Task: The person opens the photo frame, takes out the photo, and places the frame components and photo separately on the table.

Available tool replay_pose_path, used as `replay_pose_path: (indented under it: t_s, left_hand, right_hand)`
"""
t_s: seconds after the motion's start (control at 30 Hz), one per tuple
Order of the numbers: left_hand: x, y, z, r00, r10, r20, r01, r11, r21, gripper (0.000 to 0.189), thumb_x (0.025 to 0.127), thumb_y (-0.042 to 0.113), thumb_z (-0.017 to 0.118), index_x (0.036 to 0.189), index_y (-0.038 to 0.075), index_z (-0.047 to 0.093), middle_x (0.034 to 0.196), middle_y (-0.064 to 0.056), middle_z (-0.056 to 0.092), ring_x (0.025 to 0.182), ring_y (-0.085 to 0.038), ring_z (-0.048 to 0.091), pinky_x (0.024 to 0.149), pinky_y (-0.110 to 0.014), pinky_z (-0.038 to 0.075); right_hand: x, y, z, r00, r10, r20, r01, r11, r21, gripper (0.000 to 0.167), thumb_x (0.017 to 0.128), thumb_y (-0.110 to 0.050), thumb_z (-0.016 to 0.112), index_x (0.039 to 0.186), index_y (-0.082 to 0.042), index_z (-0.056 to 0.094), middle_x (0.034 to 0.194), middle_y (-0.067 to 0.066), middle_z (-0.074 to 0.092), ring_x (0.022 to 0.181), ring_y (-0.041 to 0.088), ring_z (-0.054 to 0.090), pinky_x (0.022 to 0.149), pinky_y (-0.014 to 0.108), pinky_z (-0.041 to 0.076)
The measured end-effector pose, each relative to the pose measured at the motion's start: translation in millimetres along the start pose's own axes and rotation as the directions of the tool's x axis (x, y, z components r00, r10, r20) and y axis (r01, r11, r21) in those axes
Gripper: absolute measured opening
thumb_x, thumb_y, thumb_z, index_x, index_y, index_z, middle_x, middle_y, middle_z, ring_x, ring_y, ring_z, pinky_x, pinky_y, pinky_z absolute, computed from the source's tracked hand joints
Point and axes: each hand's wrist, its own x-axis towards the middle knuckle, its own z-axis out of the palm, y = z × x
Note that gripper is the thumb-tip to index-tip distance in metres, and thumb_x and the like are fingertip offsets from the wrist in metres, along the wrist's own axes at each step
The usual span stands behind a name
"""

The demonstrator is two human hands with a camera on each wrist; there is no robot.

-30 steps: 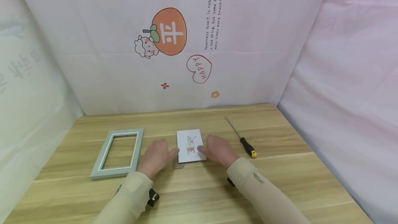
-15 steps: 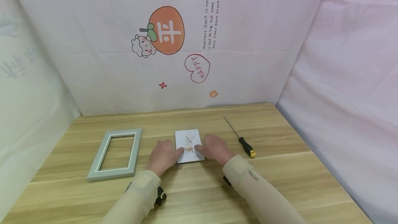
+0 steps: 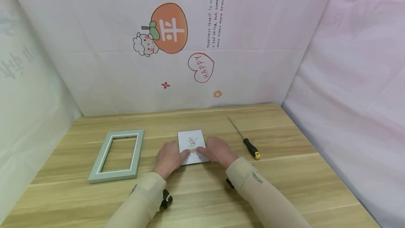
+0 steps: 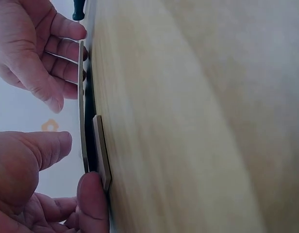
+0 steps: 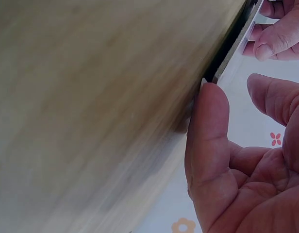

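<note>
A white-faced picture-frame backing board (image 3: 184,137) printed with a potted plant lies between the two hands at the middle of the table. My left hand (image 3: 168,158) holds its left edge, thumb reaching over the print. On the opposite edge, my right hand (image 3: 219,151) holds it, thumb also over the face. Seen edge-on in the left wrist view, the backing board (image 4: 82,116) is thin and brown, with the right hand's fingers curling under it. Below it, a small brown strip with a slanted end (image 4: 102,150) shows beside a left fingertip.
An empty grey-green picture frame (image 3: 137,154) with a white inner border lies to the left. A screwdriver (image 3: 251,149) with a black and yellow handle lies to the right, shaft pointing away. White printed cloth (image 3: 246,62) stands behind the wooden table (image 3: 202,203) and at both sides.
My left hand has moved right, its thumb now over the print close to the right thumb. The grey-brown corner below the board's near left edge is now out of sight. Frame and screwdriver stay put.
</note>
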Motion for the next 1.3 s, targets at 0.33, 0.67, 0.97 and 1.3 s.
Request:
replay_pose_path:
  t_s: [0.33, 0.67, 0.97, 1.3]
  left_hand:
    - [2.7, 1.3, 2.4, 1.0, -0.007, -0.005, 0.007, 1.0, 0.001, 0.044, 0.092, 0.037, 0.075, 0.11, -0.002, 0.067, 0.092, -0.013, 0.068, 0.076, -0.023, 0.059, 0.068, -0.04, 0.053]
    - [1.9, 3.7, 2.7, 1.0, -0.005, -0.028, 0.005, 1.0, 0.016, 0.04, 0.089, 0.035, 0.079, 0.107, 0.001, 0.069, 0.093, -0.012, 0.069, 0.077, -0.023, 0.059, 0.067, -0.04, 0.052]
    - [1.7, 1.9, 1.5, 0.998, -0.071, 0.0, 0.071, 0.996, -0.045, 0.049, 0.089, 0.039, 0.079, 0.115, 0.0, 0.065, 0.102, -0.014, 0.07, 0.082, -0.024, 0.06, 0.074, -0.042, 0.053]
    - [3.0, -5.0, -1.2, 0.996, -0.081, 0.047, 0.087, 0.985, -0.148, 0.039, 0.089, 0.039, 0.08, 0.103, 0.004, 0.068, 0.09, -0.008, 0.066, 0.074, -0.023, 0.058, 0.06, -0.034, 0.045]
  right_hand:
    - [3.3, 2.9, 1.6, 1.0, -0.01, -0.009, 0.01, 1.0, 0.008, 0.041, 0.101, -0.041, 0.062, 0.071, -0.012, 0.059, 0.065, 0.002, 0.055, 0.057, 0.017, 0.049, 0.053, 0.029, 0.04]
    - [1.3, 3.5, 1.2, 0.999, -0.03, -0.021, 0.031, 0.999, 0.032, 0.038, 0.101, -0.037, 0.063, 0.073, -0.012, 0.06, 0.064, 0.001, 0.055, 0.056, 0.016, 0.049, 0.053, 0.029, 0.039]
    - [-1.4, 2.1, 0.3, 0.999, -0.027, -0.021, 0.028, 0.998, 0.051, 0.039, 0.101, -0.037, 0.063, 0.072, -0.012, 0.059, 0.063, 0.001, 0.053, 0.056, 0.016, 0.048, 0.053, 0.028, 0.038]
    - [-0.6, 1.3, 1.0, 1.0, -0.021, -0.005, 0.021, 0.998, 0.052, 0.04, 0.102, -0.039, 0.062, 0.072, -0.013, 0.058, 0.065, 0.001, 0.052, 0.058, 0.017, 0.049, 0.054, 0.029, 0.039]
